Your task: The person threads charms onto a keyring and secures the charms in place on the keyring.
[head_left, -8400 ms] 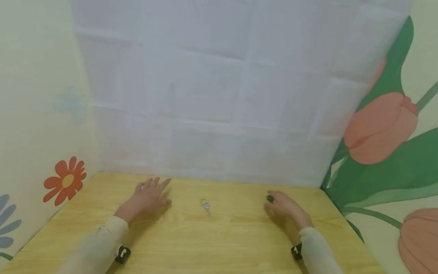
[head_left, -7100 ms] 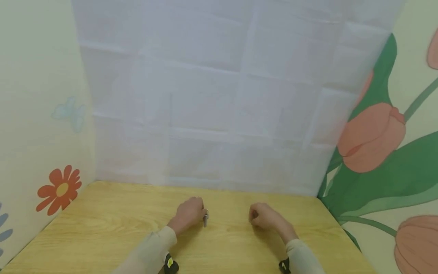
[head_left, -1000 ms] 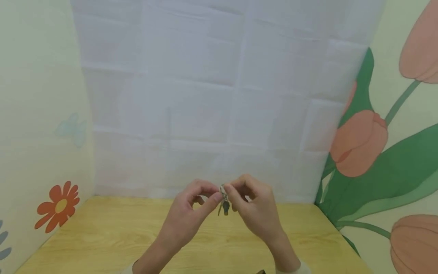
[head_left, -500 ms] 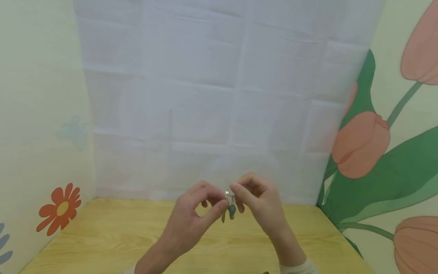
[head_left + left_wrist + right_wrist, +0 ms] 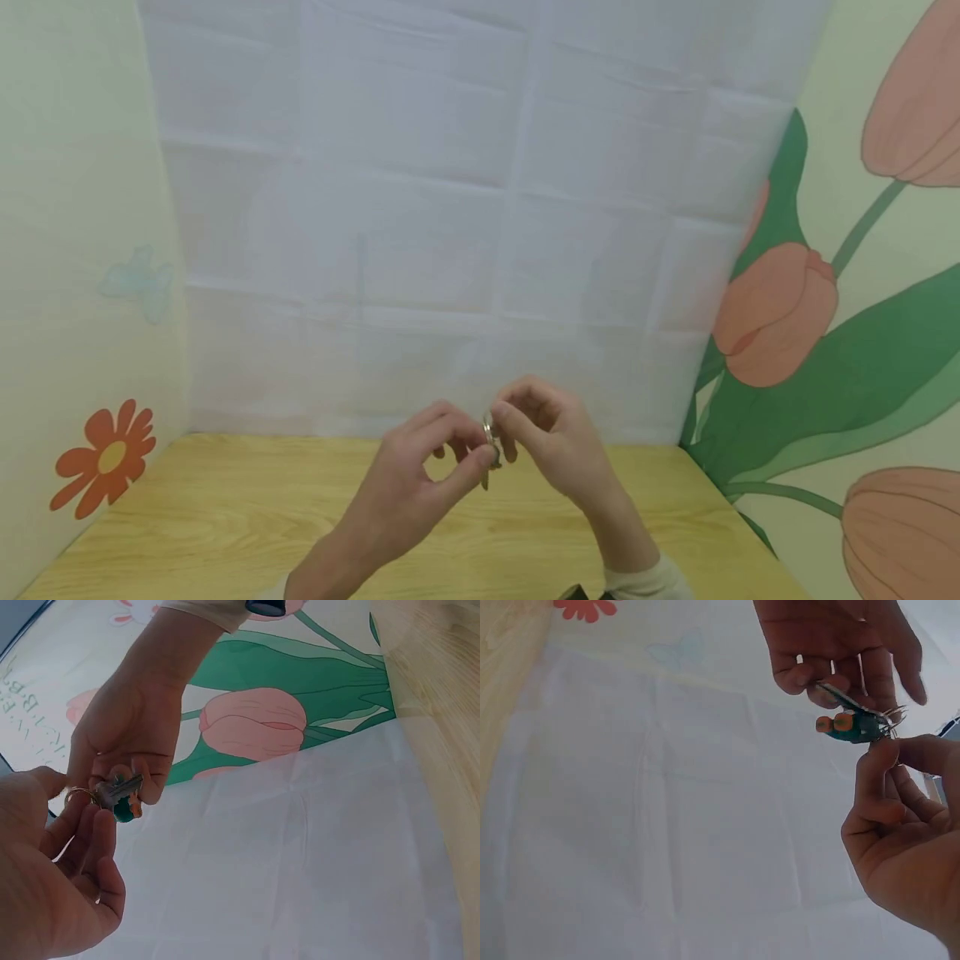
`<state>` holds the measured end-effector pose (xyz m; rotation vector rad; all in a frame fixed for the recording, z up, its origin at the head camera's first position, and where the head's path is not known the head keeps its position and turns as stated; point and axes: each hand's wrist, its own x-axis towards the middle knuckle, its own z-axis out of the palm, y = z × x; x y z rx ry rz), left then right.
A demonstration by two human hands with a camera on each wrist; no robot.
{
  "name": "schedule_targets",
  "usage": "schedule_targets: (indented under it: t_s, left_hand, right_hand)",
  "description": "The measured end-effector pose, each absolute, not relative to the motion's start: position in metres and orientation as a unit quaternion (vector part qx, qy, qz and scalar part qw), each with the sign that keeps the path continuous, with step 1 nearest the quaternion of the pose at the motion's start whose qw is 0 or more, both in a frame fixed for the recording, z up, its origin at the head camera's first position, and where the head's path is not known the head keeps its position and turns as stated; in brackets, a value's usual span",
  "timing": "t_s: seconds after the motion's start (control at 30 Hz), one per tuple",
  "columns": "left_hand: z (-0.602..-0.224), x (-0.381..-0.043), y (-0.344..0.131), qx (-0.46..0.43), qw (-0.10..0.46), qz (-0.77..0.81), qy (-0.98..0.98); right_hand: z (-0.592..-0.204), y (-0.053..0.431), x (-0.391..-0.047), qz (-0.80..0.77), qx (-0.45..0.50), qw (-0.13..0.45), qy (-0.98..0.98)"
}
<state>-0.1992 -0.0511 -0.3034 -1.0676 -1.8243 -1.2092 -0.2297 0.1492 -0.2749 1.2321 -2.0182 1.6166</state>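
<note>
Above the table, my left hand (image 5: 423, 462) and right hand (image 5: 558, 433) meet fingertip to fingertip at a small metal key ring (image 5: 488, 427). The left thumb and index finger pinch the ring from the left; the right thumb and index finger pinch it from the right. A silver key (image 5: 120, 793) hangs from the ring, in front of the curled fingers in the left wrist view. Beside the key hangs a small dark green charm (image 5: 855, 729) with orange ends. In the head view the left thumb partly hides key and charm.
The light wood table (image 5: 247, 500) spreads below the hands. A creased white sheet (image 5: 420, 208) hangs behind its back edge. Painted walls stand at both sides, with a red flower (image 5: 108, 458) at left and pink tulips (image 5: 780, 312) at right.
Long ago the key and ring lay on the table, and the right hand held a small dark thing apart. Both hands now hold the ring in the air, shifted slightly left since half a second ago.
</note>
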Motion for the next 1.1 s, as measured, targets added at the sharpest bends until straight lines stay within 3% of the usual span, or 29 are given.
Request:
schedule_targets:
  t_s: [0.27,0.73,0.87,1.1]
  left_hand:
    - [-0.308,-0.202,-0.053,-0.331,0.313,-0.511,-0.729]
    - [-0.302,-0.199,-0.053,-0.326,0.291,-0.558,-0.706]
    - [-0.302,-0.198,-0.052,-0.353,0.323,-0.543,-0.69]
    - [-0.301,-0.197,-0.046,-0.434,0.442,-0.467,-0.631]
  right_hand:
    - [-0.27,0.146,-0.22,0.513,0.439,0.185,-0.714]
    - [-0.267,0.144,-0.218,0.52,0.417,0.222,-0.712]
    - [-0.269,0.145,-0.219,0.533,0.411,0.215,-0.708]
    - [-0.272,0.146,-0.222,0.562,0.405,0.192,-0.695]
